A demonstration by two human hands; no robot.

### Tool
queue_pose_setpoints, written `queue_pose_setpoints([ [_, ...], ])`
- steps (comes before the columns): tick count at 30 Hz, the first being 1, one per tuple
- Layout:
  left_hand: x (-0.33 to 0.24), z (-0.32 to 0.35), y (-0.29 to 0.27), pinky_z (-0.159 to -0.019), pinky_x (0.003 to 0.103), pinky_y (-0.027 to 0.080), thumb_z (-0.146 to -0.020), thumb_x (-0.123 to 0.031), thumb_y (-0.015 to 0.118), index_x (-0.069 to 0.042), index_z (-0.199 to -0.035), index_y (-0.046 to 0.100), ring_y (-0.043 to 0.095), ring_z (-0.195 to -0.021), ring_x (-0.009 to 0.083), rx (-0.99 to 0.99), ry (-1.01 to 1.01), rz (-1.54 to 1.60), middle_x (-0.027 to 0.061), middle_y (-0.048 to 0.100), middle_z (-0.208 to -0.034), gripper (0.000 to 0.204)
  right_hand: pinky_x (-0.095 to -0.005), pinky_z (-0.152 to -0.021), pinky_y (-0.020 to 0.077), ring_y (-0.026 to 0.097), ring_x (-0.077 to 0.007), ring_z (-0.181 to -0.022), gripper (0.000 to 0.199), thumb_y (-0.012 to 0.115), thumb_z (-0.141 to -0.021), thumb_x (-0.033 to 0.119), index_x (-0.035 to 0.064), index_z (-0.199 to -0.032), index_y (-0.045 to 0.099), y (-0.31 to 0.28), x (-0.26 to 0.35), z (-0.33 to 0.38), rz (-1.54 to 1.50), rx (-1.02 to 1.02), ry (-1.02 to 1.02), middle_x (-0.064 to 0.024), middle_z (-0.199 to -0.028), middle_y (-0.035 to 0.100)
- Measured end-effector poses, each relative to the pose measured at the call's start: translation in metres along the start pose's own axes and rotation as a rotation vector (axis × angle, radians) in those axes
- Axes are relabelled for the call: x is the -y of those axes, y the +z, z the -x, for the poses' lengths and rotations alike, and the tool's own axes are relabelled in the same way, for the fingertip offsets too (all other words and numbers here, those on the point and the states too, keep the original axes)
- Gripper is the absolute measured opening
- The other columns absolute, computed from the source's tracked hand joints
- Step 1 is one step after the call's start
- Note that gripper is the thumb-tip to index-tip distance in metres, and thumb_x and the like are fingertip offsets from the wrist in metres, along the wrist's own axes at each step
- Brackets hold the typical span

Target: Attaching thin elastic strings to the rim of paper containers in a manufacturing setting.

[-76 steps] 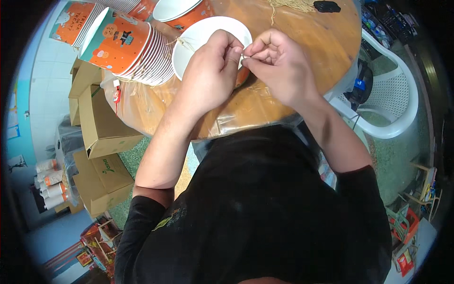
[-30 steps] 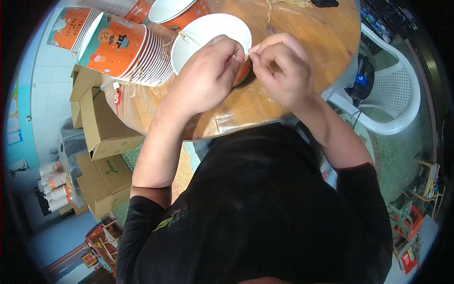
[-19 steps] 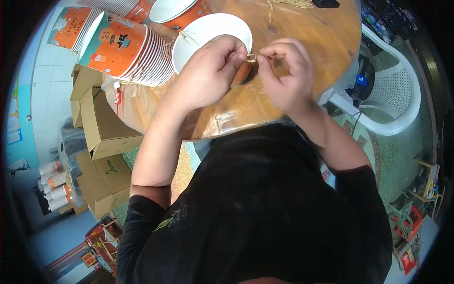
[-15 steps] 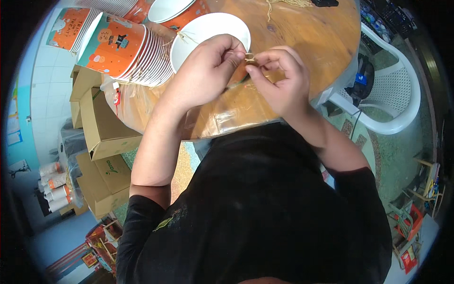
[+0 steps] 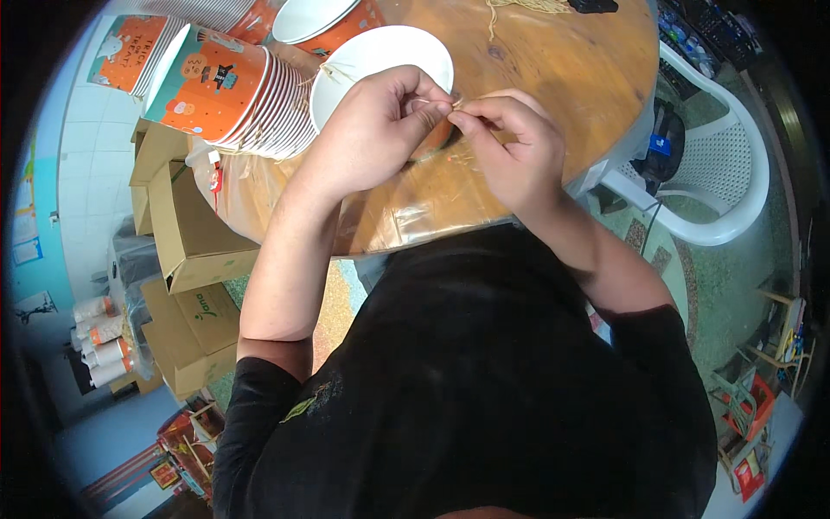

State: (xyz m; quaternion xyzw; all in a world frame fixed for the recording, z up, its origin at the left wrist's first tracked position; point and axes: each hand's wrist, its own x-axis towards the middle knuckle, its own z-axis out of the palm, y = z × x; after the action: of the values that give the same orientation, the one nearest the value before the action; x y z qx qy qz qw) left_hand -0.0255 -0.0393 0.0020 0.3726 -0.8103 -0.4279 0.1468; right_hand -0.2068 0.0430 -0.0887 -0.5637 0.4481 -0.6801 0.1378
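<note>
My left hand (image 5: 380, 134) and my right hand (image 5: 516, 145) meet fingertip to fingertip over the front right rim of a paper bucket. That bucket (image 5: 406, 45) is white inside and orange outside, and tilts so its mouth faces up and left. A short bit of beige cord (image 5: 456, 101) is pinched between the fingers of both hands; most of it is hidden. On the bucket's far left rim sits another knotted cord end (image 5: 339, 69). My left wrist and hand cover the bucket's near side.
Nested stacks of orange printed paper buckets (image 5: 233, 82) lie at the left of the round wooden table (image 5: 553, 78), which has a clear plastic cover. A bundle of beige cord (image 5: 527, 6) lies at the far edge. Cardboard boxes (image 5: 194, 225) stand left; a white plastic chair (image 5: 726, 164) stands right.
The small cord loop that showed between my fingertips has drawn in and is now mostly hidden. My right fingertips have moved slightly left, against the left ones. The bucket has shifted a little.
</note>
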Motion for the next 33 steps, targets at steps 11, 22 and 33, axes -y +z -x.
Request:
queue_pose_setpoints([
  [11, 0.006, -0.004, -0.002, -0.088, 0.024, 0.055, -0.114, -0.008, 0.068, 0.002, -0.117, 0.071, 0.065, -0.098, 0.0052, -0.001, -0.026, 0.006, -0.0001, 0.074, -0.107, 0.010, -0.0278, -0.071, 0.0600, 0.077, -0.0138, -0.080, 0.012, 0.091, -0.093, 0.005, 0.0004, -0.103, 0.085, 0.007, -0.001, 0.005, -0.066, 0.004, 0.220, -0.0067, -0.091, 0.078],
  [22, 0.011, -0.007, 0.003, -0.068, 0.029, 0.049, -0.108, -0.011, 0.076, -0.001, -0.125, 0.063, 0.052, -0.073, 0.0082, -0.220, 0.101, -0.008, -0.0033, 0.054, -0.082, 0.024, -0.0254, -0.082, 0.0598, 0.072, -0.0088, -0.094, 0.007, 0.078, -0.101, -0.004, -0.0019, -0.102, 0.071, 0.004, -0.014, 0.017, -0.321, 0.051, 0.152, -0.0114, -0.124, 0.077],
  [33, 0.001, -0.005, 0.009, -0.071, 0.034, 0.053, -0.102, -0.007, 0.077, -0.001, -0.130, 0.061, 0.062, -0.077, 0.0162, -0.328, 0.087, -0.185, 0.0042, 0.058, -0.084, 0.033, -0.0264, -0.080, 0.0624, 0.072, -0.0088, -0.087, 0.014, 0.066, -0.113, 0.005, -0.0030, -0.123, 0.061, 0.008, -0.015, 0.006, -0.642, 0.143, 0.251, -0.0166, -0.124, 0.081],
])
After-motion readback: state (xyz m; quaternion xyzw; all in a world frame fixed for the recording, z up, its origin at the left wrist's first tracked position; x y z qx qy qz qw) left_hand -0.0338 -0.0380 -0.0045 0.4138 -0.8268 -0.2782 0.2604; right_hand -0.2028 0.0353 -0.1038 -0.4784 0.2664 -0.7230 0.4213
